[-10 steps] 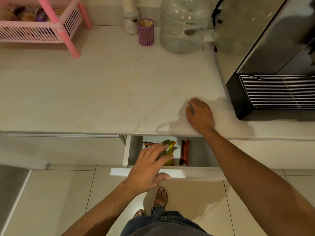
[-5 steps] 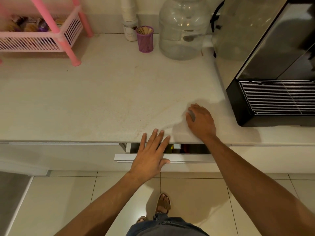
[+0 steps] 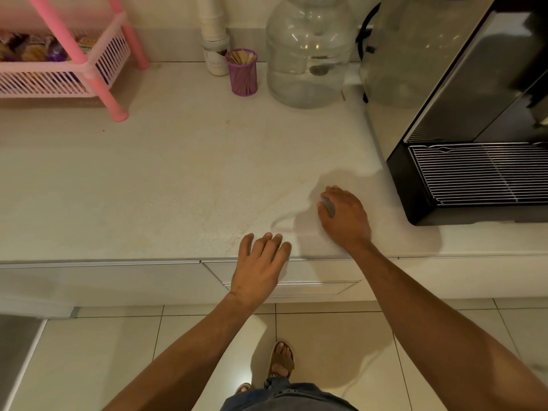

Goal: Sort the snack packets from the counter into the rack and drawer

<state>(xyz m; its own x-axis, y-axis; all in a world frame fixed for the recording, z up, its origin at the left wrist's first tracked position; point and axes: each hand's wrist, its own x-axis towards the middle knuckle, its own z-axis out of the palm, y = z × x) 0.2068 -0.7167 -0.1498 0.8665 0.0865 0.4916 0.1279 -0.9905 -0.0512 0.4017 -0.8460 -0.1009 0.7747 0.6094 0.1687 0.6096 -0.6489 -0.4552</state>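
Observation:
The white drawer (image 3: 311, 277) under the counter is pushed fully in, so the packets inside are hidden. My left hand (image 3: 258, 268) lies flat against its front, fingers apart, fingertips at the counter edge, holding nothing. My right hand (image 3: 344, 218) rests palm down on the pale counter (image 3: 178, 188) near the front edge, fingers loosely curled, nothing visibly in it. The pink rack (image 3: 74, 69) stands at the far left corner, with several snack packets (image 3: 26, 50) in its basket.
A purple cup of sticks (image 3: 241, 72), a white jar (image 3: 215, 59) and a large clear water jug (image 3: 308, 51) stand along the back wall. A black and steel machine with a grille tray (image 3: 474, 170) fills the right side. Pale floor tiles and my sandalled foot (image 3: 283, 363) lie below.
The drawer, open with packets showing a second ago, has been pushed shut by my left hand. My right hand has stayed on the counter.

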